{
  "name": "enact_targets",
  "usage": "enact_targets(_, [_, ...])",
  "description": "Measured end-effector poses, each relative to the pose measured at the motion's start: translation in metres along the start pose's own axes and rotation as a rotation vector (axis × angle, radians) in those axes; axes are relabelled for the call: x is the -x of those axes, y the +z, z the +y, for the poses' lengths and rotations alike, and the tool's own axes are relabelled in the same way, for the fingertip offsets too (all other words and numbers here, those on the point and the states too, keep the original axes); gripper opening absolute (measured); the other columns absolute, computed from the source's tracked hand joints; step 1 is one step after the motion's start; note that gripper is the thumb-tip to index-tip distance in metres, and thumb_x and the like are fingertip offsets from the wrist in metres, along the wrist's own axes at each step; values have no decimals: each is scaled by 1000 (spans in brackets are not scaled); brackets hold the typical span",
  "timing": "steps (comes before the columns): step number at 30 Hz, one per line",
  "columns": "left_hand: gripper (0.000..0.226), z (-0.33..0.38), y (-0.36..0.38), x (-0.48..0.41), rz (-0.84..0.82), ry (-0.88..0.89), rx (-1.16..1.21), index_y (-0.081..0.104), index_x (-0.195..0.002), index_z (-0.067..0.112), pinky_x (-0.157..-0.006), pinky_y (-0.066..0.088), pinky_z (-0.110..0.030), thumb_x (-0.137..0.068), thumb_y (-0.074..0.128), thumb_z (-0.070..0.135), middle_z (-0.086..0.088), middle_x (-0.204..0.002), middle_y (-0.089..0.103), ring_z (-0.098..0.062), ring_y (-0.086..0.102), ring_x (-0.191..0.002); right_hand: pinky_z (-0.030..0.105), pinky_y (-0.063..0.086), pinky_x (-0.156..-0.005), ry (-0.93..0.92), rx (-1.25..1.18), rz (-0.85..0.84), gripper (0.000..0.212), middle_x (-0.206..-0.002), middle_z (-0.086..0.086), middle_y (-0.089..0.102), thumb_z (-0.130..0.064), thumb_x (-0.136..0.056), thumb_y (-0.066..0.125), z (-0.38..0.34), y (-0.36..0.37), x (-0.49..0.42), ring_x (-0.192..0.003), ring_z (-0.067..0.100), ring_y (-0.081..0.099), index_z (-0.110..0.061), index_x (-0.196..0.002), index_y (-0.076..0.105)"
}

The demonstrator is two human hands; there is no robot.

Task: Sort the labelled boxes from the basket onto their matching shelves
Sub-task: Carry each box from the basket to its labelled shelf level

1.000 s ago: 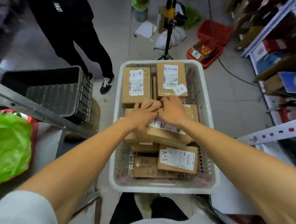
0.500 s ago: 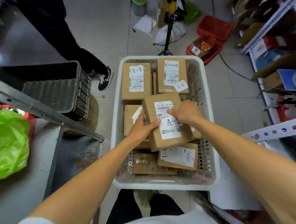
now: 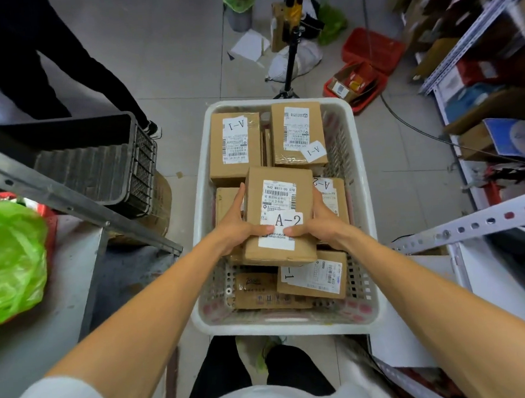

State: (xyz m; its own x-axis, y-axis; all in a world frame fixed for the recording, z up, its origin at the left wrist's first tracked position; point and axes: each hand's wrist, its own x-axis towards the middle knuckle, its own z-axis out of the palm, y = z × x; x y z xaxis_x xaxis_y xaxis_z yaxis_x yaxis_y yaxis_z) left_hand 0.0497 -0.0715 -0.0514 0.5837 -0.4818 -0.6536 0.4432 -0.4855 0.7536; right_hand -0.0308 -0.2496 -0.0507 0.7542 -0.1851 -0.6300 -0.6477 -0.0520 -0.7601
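Note:
A white plastic basket [image 3: 364, 192] stands on the floor in front of me with several brown cardboard boxes in it. I hold a box labelled A-2 [image 3: 278, 198] above the basket's middle, label up. My left hand [image 3: 237, 228] grips its left side and my right hand [image 3: 324, 222] its right side, thumbs on the label. Two boxes marked A-1 [image 3: 235, 145] [image 3: 299, 135] lie at the far end. Another A-2 box [image 3: 331, 194] lies half hidden to the right. A box with a partly hidden "-1" label [image 3: 313, 277] lies at the near end.
A metal shelf [image 3: 46, 304] with a green plastic bag [image 3: 10, 260] is on my left, a black crate [image 3: 99, 165] beyond it. Shelving with parcels [image 3: 475, 32] runs along the right. A person's legs [image 3: 62, 57] stand at far left. A tripod [image 3: 290, 43] and red baskets [image 3: 366, 60] lie ahead.
Both hands have lifted the A-2 box out of the pile and turned it so its label faces me upright. It has come nearer to me.

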Motion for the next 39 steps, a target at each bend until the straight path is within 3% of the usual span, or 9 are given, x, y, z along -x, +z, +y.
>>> enact_targets(4, [116,-9,5,6,54,48,26,4,-153,34,-108,36,-36,-71,82,9,-3,-147,41,-17,39,-132,41,40,-106,-21,-3,19,115,-131,1,53,5,-66,82,5,5,-1,-122,18,49,-25,-147,7])
enact_targets(10, [109,-20,6,22,69,126,14,11,-152,35,-102,41,-33,-73,79,3,1,-141,48,-14,45,-124,41,39,-108,-52,36,44,122,-133,2,51,3,-64,83,5,17,19,-124,17,46,-25,-150,2])
enact_targets(13, [122,-22,-1,36,37,140,-45,8,-150,42,-110,37,-44,-61,87,17,3,-140,49,-16,45,-128,42,37,-109,-77,16,100,125,-133,0,49,1,-64,84,9,30,39,-124,16,45,-27,-151,-1])
enact_targets(17, [134,-9,-13,54,-49,180,-209,0,-149,47,-112,33,-46,-49,88,33,5,-145,43,-17,40,-133,31,39,-100,-150,-57,191,113,-126,-5,50,4,-68,81,7,44,71,-121,13,46,-24,-147,6])
enact_targets(20, [131,3,-17,70,-105,247,-283,4,-150,43,-111,34,-45,-54,91,25,3,-144,44,-17,39,-133,39,41,-105,-170,-82,277,111,-130,2,51,2,-68,82,2,56,99,-123,17,48,-22,-145,5])
enact_targets(23, [126,8,-19,89,-128,281,-303,7,-152,39,-110,36,-44,-60,90,12,1,-141,48,-18,42,-130,34,39,-106,-206,-59,353,110,-130,-1,49,1,-67,83,-4,68,128,-122,13,46,-17,-145,7])
enact_targets(31, [127,26,3,149,-294,422,-444,1,-152,39,-110,33,-38,-62,89,19,4,-148,40,-17,38,-134,32,44,-97,-220,-186,565,107,-133,5,51,6,-71,79,10,88,214,-121,17,49,-13,-146,5])
enact_targets(35, [130,17,25,179,-357,473,-409,1,-153,34,-109,35,-36,-58,89,20,4,-145,44,-16,41,-132,45,40,-107,-213,-157,597,121,-134,2,50,-5,-63,84,26,91,256,-125,20,49,-25,-146,-2])
enact_targets(39, [127,-13,47,217,-395,484,-364,2,-152,36,-106,40,-35,-62,89,13,7,-134,52,-14,50,-124,43,42,-106,-230,-161,614,115,-134,4,49,3,-68,80,55,102,304,-125,20,48,-20,-147,1])
